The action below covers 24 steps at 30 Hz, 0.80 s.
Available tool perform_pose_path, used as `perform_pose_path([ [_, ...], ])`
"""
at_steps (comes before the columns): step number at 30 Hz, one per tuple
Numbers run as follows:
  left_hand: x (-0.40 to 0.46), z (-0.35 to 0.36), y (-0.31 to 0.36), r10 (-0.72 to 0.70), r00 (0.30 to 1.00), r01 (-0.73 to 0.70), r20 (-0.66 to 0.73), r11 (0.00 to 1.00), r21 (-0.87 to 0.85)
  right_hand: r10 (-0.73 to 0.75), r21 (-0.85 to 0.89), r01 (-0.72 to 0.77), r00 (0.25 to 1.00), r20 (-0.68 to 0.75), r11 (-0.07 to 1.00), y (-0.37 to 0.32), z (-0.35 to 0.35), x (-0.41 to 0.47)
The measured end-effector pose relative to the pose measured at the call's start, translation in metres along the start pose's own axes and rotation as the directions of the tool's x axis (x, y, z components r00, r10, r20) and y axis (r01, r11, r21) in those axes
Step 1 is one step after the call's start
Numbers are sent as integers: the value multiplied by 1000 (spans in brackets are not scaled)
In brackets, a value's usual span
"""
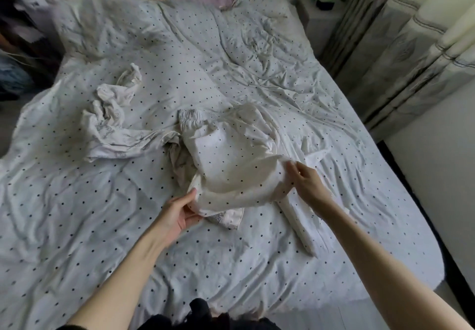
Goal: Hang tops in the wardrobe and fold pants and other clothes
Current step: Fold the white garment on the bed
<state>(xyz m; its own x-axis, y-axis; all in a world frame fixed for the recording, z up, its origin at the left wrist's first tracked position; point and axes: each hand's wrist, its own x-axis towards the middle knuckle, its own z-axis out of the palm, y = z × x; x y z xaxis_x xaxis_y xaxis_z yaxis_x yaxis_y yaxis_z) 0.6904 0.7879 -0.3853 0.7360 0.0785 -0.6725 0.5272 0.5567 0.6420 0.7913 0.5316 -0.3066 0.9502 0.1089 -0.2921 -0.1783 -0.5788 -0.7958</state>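
2 hands pinch the soft cream dotted cotton pants (231,165) mid-bed: left hand (177,214) at the near edge, right hand (307,183) opposite. Light and floppy; the gathered waistband looks best to hold.

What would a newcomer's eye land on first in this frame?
Two bare arms reach in from below: the left hand and right hand each pinch an edge of a cream dotted garment at the middle of the bed. It nearly blends into the polka-dot bedcover. To its left lies a crumpled pale printed garment.
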Motion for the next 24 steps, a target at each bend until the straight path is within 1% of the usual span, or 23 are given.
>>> perform_pose_path([
  [2,-19,5,0,55,997,-52,53,997,-65,16,14,-17,998,55,1000,4,2,-10],
  [4,-43,17,-4,134,985,-123,110,987,-104,44,85,-58,986,163,995,6,-2,-25],
  [6,-65,30,-2,215,965,-200,149,974,-105,96,184,-152,955,282,971,2,-16,-31],
  [7,-76,37,3,256,952,-237,169,963,-126,112,266,-214,928,354,940,-3,-26,-31],
  [8,-86,43,9,306,934,-276,185,946,-172,98,358,-273,894,437,893,-10,-38,-31],
  [9,-94,48,16,366,912,-316,186,915,-252,51,447,-319,856,515,836,-17,-51,-32],
  [10,-103,53,24,439,884,-364,161,863,-351,-15,524,-343,826,564,780,-24,-65,-32],
  [11,-108,56,32,489,864,-393,123,806,-442,-80,583,-357,803,591,729,-31,-73,-30],
  [12,-113,60,35,522,849,-422,85,765,-486,-138,611,-340,788,600,714,-36,-78,-31],
  [13,-116,66,33,523,851,-444,55,771,-457,-168,595,-297,781,601,747,-36,-80,-33],
  [14,-117,73,24,489,872,-448,33,823,-349,-168,539,-232,789,591,810,-34,-79,-37],
  [15,-116,80,10,431,902,-420,16,887,-192,-150,452,-162,801,579,877,-27,-73,-41],
  [16,-115,86,-6,374,928,-373,-1,927,-47,-143,375,-99,812,567,922,-20,-67,-47],
  [17,-113,91,-21,327,945,-326,-23,944,42,-145,304,-40,815,561,952,-13,-58,-53],
  [18,-111,93,-33,295,954,-290,-59,953,82,-156,244,13,801,578,970,-7,-51,-60],
  [19,-109,93,-39,282,955,-275,-92,958,83,-168,186,69,785,596,980,-3,-44,-64],
  [21,-107,92,-43,283,945,-280,-163,959,42,-215,81,211,756,619,974,3,-37,-67],
  [23,-107,87,-42,288,932,-290,-221,957,24,-240,-99,371,757,608,923,4,-34,-65],
  [24,-107,83,-44,288,926,-289,-244,957,33,-241,-181,417,772,589,891,5,-34,-64],
])
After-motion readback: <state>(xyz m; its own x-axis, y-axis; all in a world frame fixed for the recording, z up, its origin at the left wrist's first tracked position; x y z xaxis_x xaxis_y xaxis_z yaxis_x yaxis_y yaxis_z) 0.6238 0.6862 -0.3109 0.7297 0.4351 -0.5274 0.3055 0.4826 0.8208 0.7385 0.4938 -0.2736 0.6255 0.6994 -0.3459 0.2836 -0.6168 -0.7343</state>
